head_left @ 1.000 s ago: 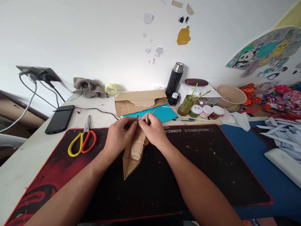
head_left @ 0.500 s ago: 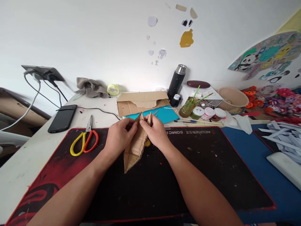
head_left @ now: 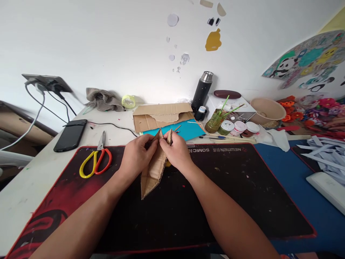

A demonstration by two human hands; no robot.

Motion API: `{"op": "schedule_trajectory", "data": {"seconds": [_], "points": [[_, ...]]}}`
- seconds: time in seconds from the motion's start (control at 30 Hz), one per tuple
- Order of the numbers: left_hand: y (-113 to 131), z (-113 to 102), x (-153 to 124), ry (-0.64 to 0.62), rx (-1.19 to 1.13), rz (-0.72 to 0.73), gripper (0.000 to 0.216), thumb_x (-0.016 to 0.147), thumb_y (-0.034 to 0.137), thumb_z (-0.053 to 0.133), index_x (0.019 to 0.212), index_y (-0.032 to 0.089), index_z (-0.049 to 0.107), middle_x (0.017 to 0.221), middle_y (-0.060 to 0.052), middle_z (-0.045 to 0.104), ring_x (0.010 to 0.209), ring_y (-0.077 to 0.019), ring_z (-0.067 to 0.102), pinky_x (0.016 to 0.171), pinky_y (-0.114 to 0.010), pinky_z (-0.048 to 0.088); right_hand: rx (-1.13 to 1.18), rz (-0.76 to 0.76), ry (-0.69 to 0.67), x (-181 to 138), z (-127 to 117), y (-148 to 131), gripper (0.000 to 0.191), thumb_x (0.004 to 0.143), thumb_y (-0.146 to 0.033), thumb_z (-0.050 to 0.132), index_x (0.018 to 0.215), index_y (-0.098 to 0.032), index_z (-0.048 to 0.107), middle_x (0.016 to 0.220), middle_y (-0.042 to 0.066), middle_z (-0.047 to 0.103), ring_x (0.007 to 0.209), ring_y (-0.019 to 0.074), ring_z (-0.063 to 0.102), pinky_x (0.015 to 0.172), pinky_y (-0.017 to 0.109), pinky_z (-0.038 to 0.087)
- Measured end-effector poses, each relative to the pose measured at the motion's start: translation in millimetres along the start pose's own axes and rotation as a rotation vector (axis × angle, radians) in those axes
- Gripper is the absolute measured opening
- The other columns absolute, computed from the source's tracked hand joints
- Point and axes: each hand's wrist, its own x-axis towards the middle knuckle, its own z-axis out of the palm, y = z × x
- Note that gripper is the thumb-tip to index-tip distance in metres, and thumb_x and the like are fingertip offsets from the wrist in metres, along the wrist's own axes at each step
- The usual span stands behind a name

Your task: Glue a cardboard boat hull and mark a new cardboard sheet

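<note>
A folded strip of brown corrugated cardboard (head_left: 152, 172) stands on the black and red desk mat (head_left: 242, 194), its pointed lower end toward me. My left hand (head_left: 136, 154) pinches the left flap at the strip's far end. My right hand (head_left: 176, 151) pinches the right flap, fingers closed on the cardboard edge. Both hands meet over the mat's far middle. A small yellow object peeks out beside my right hand, mostly hidden.
Yellow and red scissors (head_left: 94, 162) lie on the mat's left. A black phone (head_left: 70, 135) with a cable lies further left. Behind the hands are a torn cardboard sheet (head_left: 161, 115), blue paper (head_left: 185, 129), a black flask (head_left: 202, 90), paint jars (head_left: 234, 127), a bowl (head_left: 266, 109) and white paper strips (head_left: 323, 154).
The two flaps at the cardboard's far end have spread slightly apart under my fingers. My hands stay in almost the same place; the camera shifted a little.
</note>
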Motion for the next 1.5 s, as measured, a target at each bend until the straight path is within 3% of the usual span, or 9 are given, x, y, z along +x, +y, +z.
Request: {"op": "schedule_trajectory", "data": {"seconds": [0.7,1.03,1.23,1.5], "points": [[3,3,-2,0.01,0.05,-0.005,0.024,0.096,0.041,0.062,0.085,0.021,0.072,0.076,-0.002,0.074,0.067,-0.0176,0.064,0.065,-0.029,0.042,0.032,0.016,0.016,-1,4,-1,0.012,0.09,-0.03,0.06,0.082,-0.027,0.051,0.076,-0.003,0.061,0.074,0.0214,0.056,0.071,0.035,0.041],[-1,-4,2,0.045,0.062,-0.107,0.022,0.095,0.041,0.061,0.089,0.023,0.072,0.081,-0.003,0.077,0.07,-0.02,0.067,0.067,-0.031,0.044,0.075,0.001,-0.074,-3,-1,0,0.02,0.095,-0.046,0.064,0.095,-0.026,0.062,0.087,0.0,0.069,0.082,0.0232,0.064,0.076,0.036,0.046],[-1,-7,3,0.031,-0.003,-0.108,0.026,0.098,0.044,0.061,0.1,0.024,0.076,0.089,-0.003,0.081,0.076,-0.0214,0.073,0.071,-0.032,0.049,0.016,-0.002,0.0,-2,0,1,0.01,0.093,-0.035,0.061,0.089,-0.026,0.061,0.088,0.001,0.071,0.085,0.0238,0.065,0.077,0.036,0.046],[-5,-5,2,0.067,0.04,-0.036,0.019,0.097,0.038,0.062,0.09,0.023,0.072,0.083,-0.002,0.078,0.073,-0.02,0.07,0.069,-0.031,0.049,-0.045,0.019,0.0,-4,3,-2,0.007,0.091,-0.027,0.063,0.085,-0.025,0.059,0.08,0.0,0.069,0.076,0.0211,0.062,0.071,0.033,0.043]]}}
